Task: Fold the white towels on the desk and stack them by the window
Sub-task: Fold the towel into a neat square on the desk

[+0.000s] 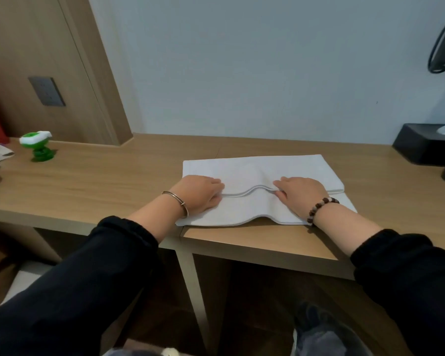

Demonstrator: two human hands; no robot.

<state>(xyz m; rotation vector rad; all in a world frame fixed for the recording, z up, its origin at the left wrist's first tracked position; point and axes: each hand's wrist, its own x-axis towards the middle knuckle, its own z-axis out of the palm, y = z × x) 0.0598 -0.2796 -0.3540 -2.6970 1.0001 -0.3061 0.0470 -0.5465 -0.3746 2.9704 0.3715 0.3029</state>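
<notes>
One white towel (254,168), lying near the front edge of the table (113,181), is only partly folded, its hem pinched by the left hand (199,194) and right hand (299,195); stacking is judged outstanding.

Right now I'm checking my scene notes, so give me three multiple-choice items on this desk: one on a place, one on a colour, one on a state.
1. Where is the green toy? A. left of the white towel B. on the towel C. on the floor
2. What colour is the box at the desk right end? A. red B. black C. white
3. How is the towel? A. rolled up B. crumpled C. partly folded
Answers: 1A, it stands far left; 2B, plainly black; 3C, left hand and right hand hold its folded hem.
</notes>
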